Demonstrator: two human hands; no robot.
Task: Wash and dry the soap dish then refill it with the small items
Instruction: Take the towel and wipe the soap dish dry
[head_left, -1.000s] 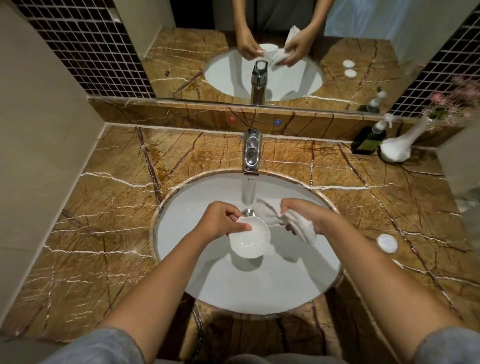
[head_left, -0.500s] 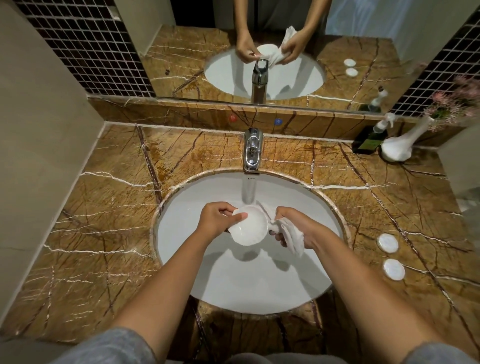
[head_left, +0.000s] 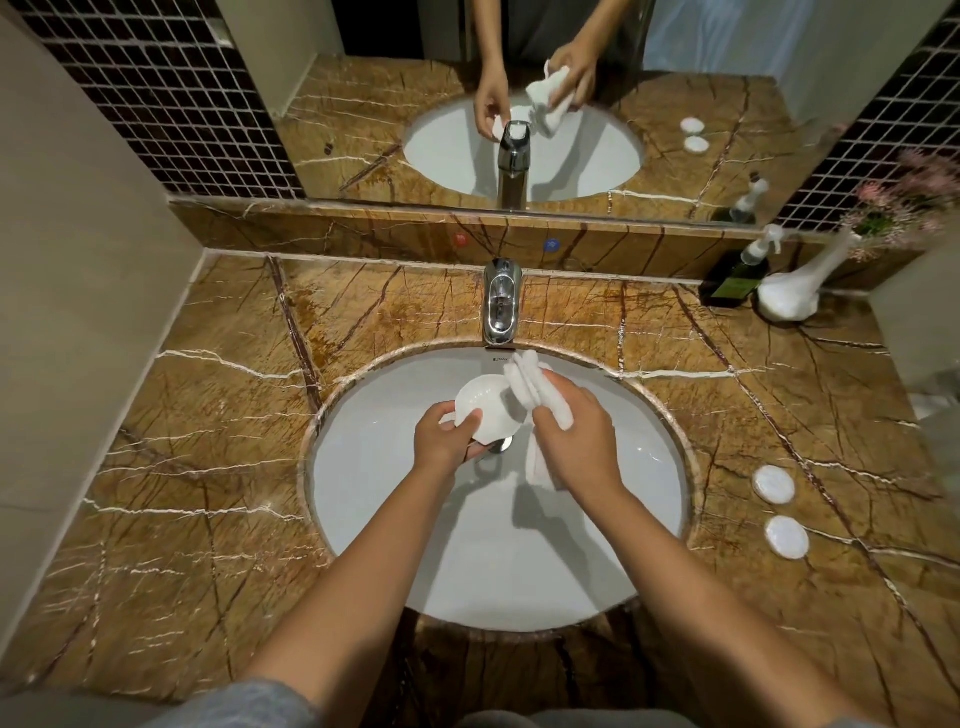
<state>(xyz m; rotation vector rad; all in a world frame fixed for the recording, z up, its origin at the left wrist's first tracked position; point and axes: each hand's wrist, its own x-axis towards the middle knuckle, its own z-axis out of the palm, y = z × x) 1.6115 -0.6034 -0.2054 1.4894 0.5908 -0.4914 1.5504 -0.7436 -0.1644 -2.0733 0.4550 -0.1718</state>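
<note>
A white shell-shaped soap dish (head_left: 485, 408) is held over the white sink basin (head_left: 374, 499), just in front of the tap. My left hand (head_left: 447, 439) grips its near edge, thumb on the rim. My right hand (head_left: 576, 441) clutches a white cloth (head_left: 535, 387), which presses against the dish's right side and hangs down below the hand. Two small round white items (head_left: 774, 484) (head_left: 787, 537) lie on the marble counter to the right of the basin.
A chrome tap (head_left: 501, 301) stands behind the basin. At the back right are a dark pump bottle (head_left: 735, 278) and a white vase (head_left: 795, 296) with pink flowers. A mirror runs along the back wall. The brown marble counter (head_left: 208, 441) surrounds the sink.
Both hands have moved away from me towards the tap. The dish has tilted more upright and the cloth has come up against its right side.
</note>
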